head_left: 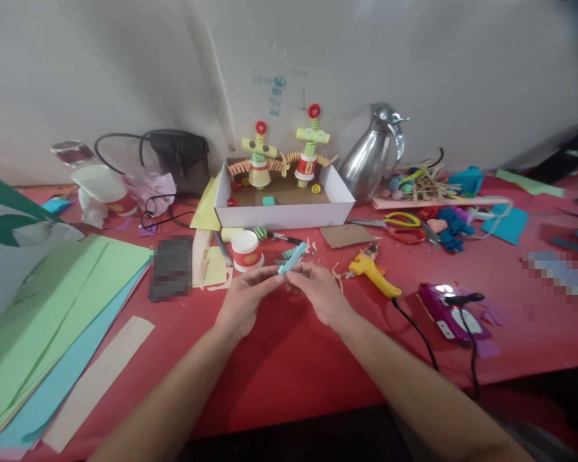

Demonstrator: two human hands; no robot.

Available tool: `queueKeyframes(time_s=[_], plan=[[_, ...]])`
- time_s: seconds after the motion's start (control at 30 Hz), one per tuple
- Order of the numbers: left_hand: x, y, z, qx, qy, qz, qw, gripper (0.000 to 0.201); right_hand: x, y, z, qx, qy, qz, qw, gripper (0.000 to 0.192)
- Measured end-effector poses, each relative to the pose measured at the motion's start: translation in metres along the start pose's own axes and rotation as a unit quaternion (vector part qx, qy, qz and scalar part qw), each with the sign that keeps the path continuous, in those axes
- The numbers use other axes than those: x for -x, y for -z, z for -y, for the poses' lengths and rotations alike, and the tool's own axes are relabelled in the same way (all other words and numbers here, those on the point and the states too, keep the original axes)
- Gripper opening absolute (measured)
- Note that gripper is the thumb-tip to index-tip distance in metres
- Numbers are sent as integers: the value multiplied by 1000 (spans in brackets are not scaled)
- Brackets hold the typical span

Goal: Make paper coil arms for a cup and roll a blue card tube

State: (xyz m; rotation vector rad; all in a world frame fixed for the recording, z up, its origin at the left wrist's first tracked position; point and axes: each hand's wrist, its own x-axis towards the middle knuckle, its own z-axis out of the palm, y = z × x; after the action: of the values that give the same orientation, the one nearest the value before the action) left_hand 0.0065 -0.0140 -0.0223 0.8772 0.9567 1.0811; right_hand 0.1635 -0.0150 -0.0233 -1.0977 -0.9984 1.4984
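Observation:
A folded strip of light blue paper (295, 257) is pinched between both of my hands above the red table. My left hand (250, 296) grips its lower end from the left, fingers closed. From the right, my right hand (319, 292) pinches the same strip, its fingers also closed. Just beyond my left hand stands a white and red paper cup (246, 249). Pleated green paper pieces (260, 233) and small paper scraps lie behind my hands. A yellow glue gun (376, 274) lies to the right of my right hand.
Two paper-cup figures (259, 168) stand in a white box (284, 216) at the back. Beside it are a steel jug (373, 154) and scissors (399, 221). A purple power box (453, 313) with cords sits right; green paper sheets (62, 308) cover the left.

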Motion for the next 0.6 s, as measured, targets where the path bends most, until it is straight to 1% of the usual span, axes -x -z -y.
queueKeyframes(time_s=[0.17,0.27,0.33,0.37,0.4,0.43,0.47,0.5,0.53,0.57,0.6], plan=[[4,-6,1,50,8,-3,999,23,3,-10,-3,-47,21,-9,999,15],[2,-5,2,66,11,-3,998,19,4,-13,-5,-60,11,7,998,15],[-1,-3,2,79,13,-27,996,19,6,-12,-5,-18,3,17,1000,19],[-2,-2,2,88,15,-44,995,19,7,-10,-5,25,13,9,1000,21],[-4,0,2,98,19,-63,993,19,8,-7,-4,82,43,-14,996,23],[-5,1,1,106,23,-79,991,20,9,-4,-3,151,96,-48,983,24],[-6,3,1,112,28,-92,989,20,9,0,-2,227,170,-84,955,22],[-6,4,1,113,33,-100,988,21,9,4,-1,302,252,-111,913,17],[-6,5,0,110,39,-100,988,21,9,9,0,371,330,-121,860,12],[-6,5,0,105,44,-96,989,22,8,12,1,431,393,-117,804,15],[-5,5,0,99,50,-90,990,22,7,15,1,482,438,-103,752,23]])
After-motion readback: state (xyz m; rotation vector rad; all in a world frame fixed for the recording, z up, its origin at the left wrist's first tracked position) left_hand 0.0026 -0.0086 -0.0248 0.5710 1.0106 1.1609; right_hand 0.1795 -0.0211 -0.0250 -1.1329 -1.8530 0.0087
